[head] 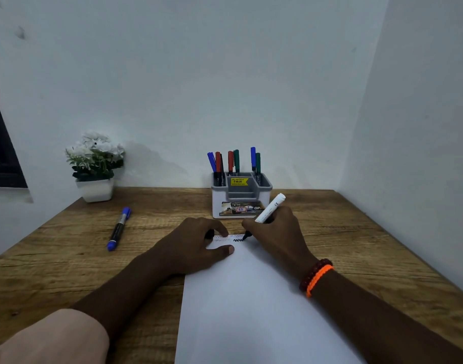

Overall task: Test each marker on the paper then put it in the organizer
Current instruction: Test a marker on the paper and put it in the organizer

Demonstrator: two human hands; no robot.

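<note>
Now | right hand grips white marker (black tip) | left hand curled on paper
</note>
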